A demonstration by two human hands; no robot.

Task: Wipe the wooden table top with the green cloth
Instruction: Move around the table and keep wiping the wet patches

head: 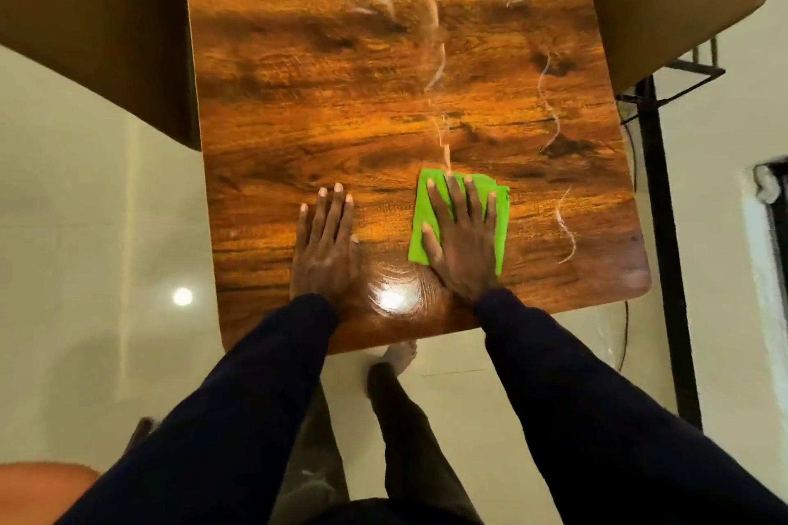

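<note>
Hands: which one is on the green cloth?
The right hand, pressed flat on the green cloth. The left hand lies flat on bare table top.

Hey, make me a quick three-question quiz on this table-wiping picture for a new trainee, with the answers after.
1. True or false: the left hand presses on the folded bright green cloth.
2. Which hand lies flat on the cloth? A) left B) right C) both
3. Fill in: pale wavy streaks show on the glossy wooden table top mostly toward its ___ side.

Key: 1. False; it rests bare on the wood. 2. B, the right hand. 3. Right; streaks run beyond the cloth.
</note>
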